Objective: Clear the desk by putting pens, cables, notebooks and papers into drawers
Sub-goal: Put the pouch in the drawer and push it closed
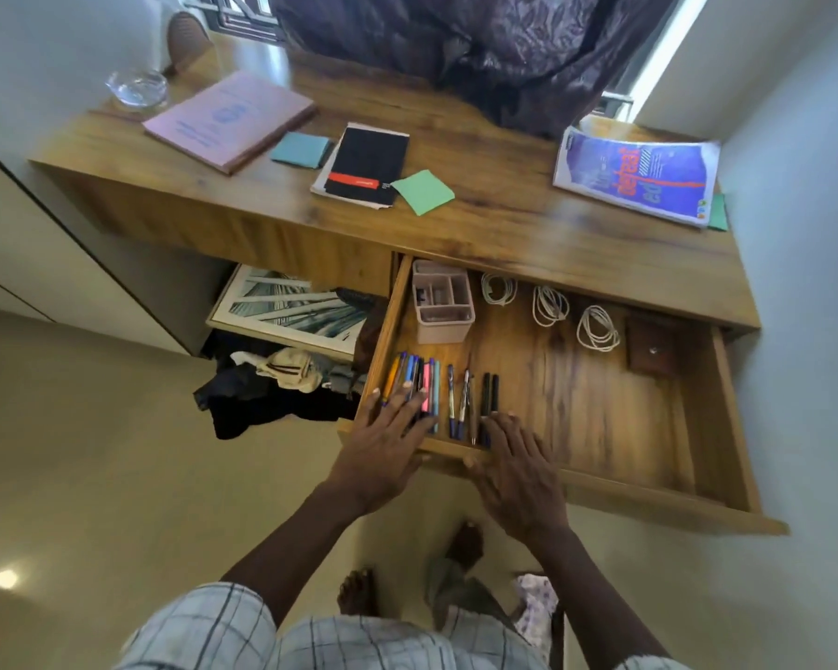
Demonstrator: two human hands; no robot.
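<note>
The wooden drawer (649, 495) stands pulled out under the desk (504, 224). Several pens (448, 394) lie in a row at its front left, three coiled white cables (550, 304) lie along its back, and a pink organiser (442, 302) stands at the back left. My left hand (388, 452) rests flat, fingers spread, over the leftmost pens. My right hand (514, 469) lies flat on the drawer's front edge, fingertips at the black pens. On the desk lie a pink notebook (228, 118), a black notebook (364, 166), a blue-covered book (639, 174) and teal (301, 149) and green (424, 192) paper pads.
A glass bowl (136, 87) sits at the desk's far left and a dark curtain (480, 45) hangs over its back. A small dark box (651, 348) is in the drawer's right part. Under the desk lean a framed picture (286, 309) and a pile of clothes (262, 389).
</note>
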